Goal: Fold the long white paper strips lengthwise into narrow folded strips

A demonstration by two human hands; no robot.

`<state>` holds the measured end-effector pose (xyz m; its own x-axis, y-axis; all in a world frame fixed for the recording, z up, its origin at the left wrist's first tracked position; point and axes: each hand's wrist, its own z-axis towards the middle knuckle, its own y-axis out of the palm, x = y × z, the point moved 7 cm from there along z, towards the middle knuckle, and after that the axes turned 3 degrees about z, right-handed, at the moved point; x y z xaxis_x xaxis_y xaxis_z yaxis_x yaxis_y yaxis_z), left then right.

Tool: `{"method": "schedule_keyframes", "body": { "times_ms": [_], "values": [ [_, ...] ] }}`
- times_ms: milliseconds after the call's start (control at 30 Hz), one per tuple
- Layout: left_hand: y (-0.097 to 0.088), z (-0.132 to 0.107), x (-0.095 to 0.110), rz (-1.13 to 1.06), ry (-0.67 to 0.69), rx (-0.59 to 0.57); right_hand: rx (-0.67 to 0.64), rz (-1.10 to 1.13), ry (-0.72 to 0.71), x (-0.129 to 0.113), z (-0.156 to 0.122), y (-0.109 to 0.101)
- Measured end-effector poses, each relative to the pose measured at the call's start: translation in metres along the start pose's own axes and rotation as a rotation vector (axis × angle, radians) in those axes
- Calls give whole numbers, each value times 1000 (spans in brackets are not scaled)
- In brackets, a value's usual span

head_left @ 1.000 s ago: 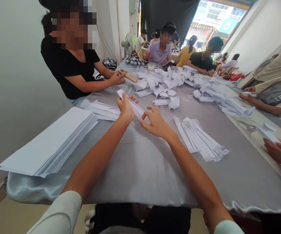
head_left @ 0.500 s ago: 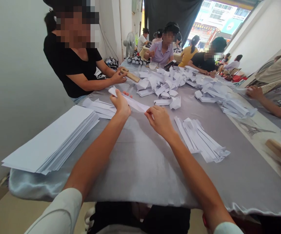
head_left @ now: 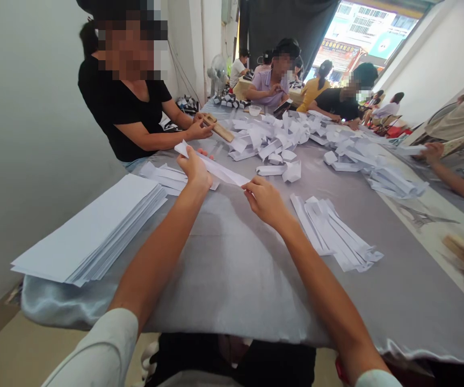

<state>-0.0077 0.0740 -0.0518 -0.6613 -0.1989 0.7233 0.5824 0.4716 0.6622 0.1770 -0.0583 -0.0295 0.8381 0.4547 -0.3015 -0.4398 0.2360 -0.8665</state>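
So, we've got our left hand [head_left: 195, 169] gripping one end of a folded paper strip [head_left: 226, 173], with some fingertips showing past its far side. Our right hand [head_left: 266, 199] is pinching the other end between thumb and fingers, so the thing basically runs from one hand to the other, over the grey tablecloth [head_left: 232, 263].

Just beside our left hand there are some loose strips [head_left: 161, 176], and a fat stack of sheets [head_left: 91, 223] sits closer to us, left of that same hand. To the right of our right hand, a bunch of folded strips [head_left: 336, 231] is fanned out. Beyond both hands there's a big messy paper heap [head_left: 270, 134], and past our left hand a person in a black top is holding a wooden block [head_left: 219, 129].

As for writing: way out past our right hand, a shop sign [head_left: 339, 52] has a row of characters, too small and fuzzy for us to read. Well right of that hand, the cloth has a tower picture [head_left: 425, 216] printed on a pale band.
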Motion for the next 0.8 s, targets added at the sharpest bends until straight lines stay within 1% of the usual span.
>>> {"method": "schedule_keyframes", "body": {
  "times_ms": [100,200,300,400,533,633,733,800],
  "values": [
    [-3,4,3,-10,9,30,8,-53,28,2,0,0],
    [-7,10,10,-28,20,59,46,-105,34,3,-1,-2],
    [-8,14,15,-55,14,48,79,-83,21,5,-1,-6],
    [-8,14,16,-78,-12,39,93,31,43,9,-1,-9],
    [-5,10,15,-94,-46,35,79,282,128,15,-1,-7],
    [-3,6,16,-118,-60,20,181,384,224,22,-2,-10],
    [-1,2,17,-142,-69,-2,354,360,296,27,-6,-20],
    [0,0,17,-146,-78,-19,463,334,310,29,-10,-27]
  ]
}}
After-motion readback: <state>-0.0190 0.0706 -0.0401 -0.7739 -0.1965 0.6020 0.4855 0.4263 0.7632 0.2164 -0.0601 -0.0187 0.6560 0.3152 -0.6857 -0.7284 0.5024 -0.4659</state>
